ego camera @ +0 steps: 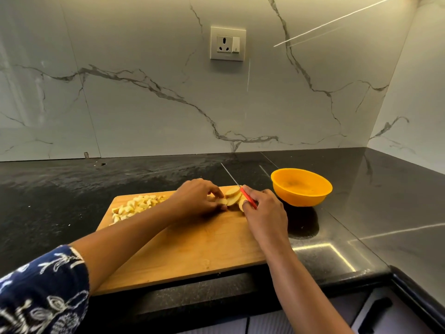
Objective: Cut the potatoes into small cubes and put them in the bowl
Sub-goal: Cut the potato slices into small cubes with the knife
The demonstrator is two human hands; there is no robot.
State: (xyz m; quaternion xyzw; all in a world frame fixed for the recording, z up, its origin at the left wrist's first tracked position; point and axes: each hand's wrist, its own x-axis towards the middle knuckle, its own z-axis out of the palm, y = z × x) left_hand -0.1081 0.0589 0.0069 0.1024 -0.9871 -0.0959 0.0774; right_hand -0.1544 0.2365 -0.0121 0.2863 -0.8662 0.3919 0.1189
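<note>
While the cutting board [192, 249] lies near on the dark tabletop [48, 201], the left hand [199, 198] pinches potato slices [232, 198] and the right hand [263, 213] grips a red-handled knife [248, 197] just beside them. Potato cubes [137, 206] are heaped far left, and the orange bowl [303, 198] stands far right.

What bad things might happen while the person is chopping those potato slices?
1. The left hand holds the potato slices right beside the knife in the right hand, so a slip might nick a finger.
2. The potato cubes are piled at the far left edge of the cutting board; some might tumble onto the counter.
3. The orange bowl stands off the board on the other side, so cubes may spill on the way.
</note>
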